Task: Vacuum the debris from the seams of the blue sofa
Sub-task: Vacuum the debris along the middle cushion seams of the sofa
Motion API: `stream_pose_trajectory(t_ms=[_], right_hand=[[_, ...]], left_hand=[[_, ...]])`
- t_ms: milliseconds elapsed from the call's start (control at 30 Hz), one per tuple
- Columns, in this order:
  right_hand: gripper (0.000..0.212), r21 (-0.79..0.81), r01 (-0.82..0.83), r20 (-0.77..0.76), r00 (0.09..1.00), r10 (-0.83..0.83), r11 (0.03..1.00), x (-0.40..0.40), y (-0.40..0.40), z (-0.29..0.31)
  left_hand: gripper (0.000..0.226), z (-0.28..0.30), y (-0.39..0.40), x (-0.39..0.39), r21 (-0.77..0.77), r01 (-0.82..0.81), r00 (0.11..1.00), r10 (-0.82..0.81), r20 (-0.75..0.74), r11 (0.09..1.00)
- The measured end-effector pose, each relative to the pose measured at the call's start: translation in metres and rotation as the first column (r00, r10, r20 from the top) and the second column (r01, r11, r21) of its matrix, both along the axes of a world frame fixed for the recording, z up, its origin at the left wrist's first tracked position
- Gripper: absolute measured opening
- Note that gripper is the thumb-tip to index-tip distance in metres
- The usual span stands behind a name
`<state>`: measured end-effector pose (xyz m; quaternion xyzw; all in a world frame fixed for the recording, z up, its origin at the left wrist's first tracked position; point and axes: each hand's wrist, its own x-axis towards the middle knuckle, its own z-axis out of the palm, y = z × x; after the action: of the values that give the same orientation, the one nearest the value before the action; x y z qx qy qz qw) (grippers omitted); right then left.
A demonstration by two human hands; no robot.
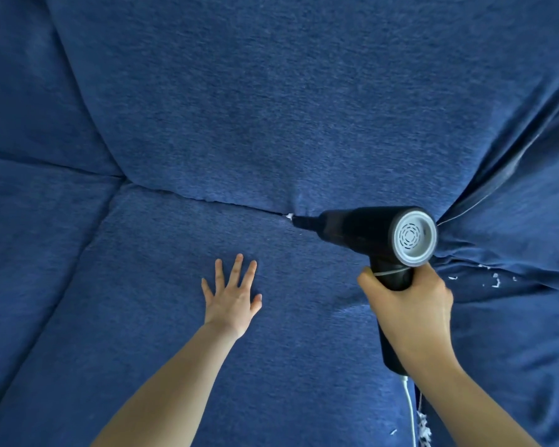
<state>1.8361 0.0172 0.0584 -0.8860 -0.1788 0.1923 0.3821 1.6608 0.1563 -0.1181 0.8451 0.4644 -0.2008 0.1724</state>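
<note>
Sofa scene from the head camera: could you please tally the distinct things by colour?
Blue: 1, the sofa
Black with a white rear cap: 1, the handheld vacuum
White: 1, the cable
Bare hands: 2, left hand, right hand
Total: 5

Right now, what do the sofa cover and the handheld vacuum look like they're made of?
Sofa cover: woven fabric, matte and slightly fuzzy, with a heathered blue texture and soft creases. Handheld vacuum: probably hard plastic, a smooth black body with a faint sheen and a light grey vented end cap.
</note>
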Motion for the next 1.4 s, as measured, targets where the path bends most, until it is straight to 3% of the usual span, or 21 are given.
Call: stream_pose_trajectory(t_ms=[333,900,1400], right_hand=[[0.023,0.001,-0.035,-0.118,0.992,0.035,0.999,-0.008,-0.012,-0.009],[0.025,-0.049,-0.015,-0.087,0.996,0.010,0.999,-0.030,-0.003,-0.002],[0.023,-0.034,0.058,-0.074,0.995,-0.061,0.998,-0.035,0.039,0.000]], left_hand=[[0.069,-0.018,-0.010,0.004,0.090,-0.035,0.998,0.030,0.061,0.995],[0.071,-0.032,-0.009,-0.003,0.120,-0.019,0.990,0.002,0.138,0.993],[0.076,-0.022,-0.002,-0.003,0.022,0.059,0.998,-0.060,0.023,0.998]])
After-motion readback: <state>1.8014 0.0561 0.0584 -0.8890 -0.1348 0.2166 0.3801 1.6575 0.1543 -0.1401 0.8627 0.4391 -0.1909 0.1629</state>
